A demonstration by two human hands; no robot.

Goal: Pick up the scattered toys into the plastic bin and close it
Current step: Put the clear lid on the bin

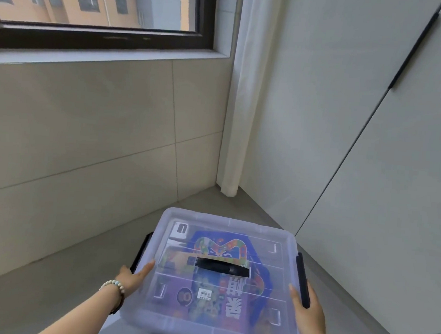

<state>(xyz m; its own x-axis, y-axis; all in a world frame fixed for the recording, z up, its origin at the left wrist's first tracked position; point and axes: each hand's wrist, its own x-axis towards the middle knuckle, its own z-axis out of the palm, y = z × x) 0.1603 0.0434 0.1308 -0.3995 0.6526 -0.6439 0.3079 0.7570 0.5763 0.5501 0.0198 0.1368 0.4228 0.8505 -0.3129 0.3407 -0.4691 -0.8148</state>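
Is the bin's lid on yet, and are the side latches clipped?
On: the lid lies flat, toys showing through it. Clipped: cannot tell; the left hand and right hand are at the left latch and right latch.

Bin: translucent rectangular plastic bin [202, 331], lid on, above the grey tiled floor [62, 286], before the room corner.
Handle: black plastic bar handle [221, 267] at the lid's middle.
Left hand [132, 276]: grips the bin's left edge.
Right hand [307, 313]: grips the right edge.
Behind: white fabric curtain [241, 90] in the corner.
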